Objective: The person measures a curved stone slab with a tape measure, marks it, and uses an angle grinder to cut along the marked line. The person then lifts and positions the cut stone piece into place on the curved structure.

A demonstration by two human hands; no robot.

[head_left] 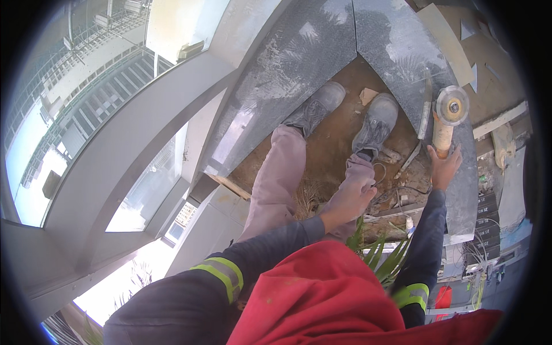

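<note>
Left hand [349,206]: fingers loosely bent over the right trouser leg [352,172]; whether they close on anything, I cannot tell.
Right hand [445,168]: gripping the near end of the angle grinder [442,138].
Grinder: over the dark stone slab [460,201], between its left and right edges, disc [452,107] at the far end.
Pale strip [425,106]: just left of the grinder.

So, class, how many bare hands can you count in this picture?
2. The right hand grips the rear of the angle grinder, at the picture's right; the left hand appears in front of the right trouser leg, lower and nearer the middle. No others show.
</note>
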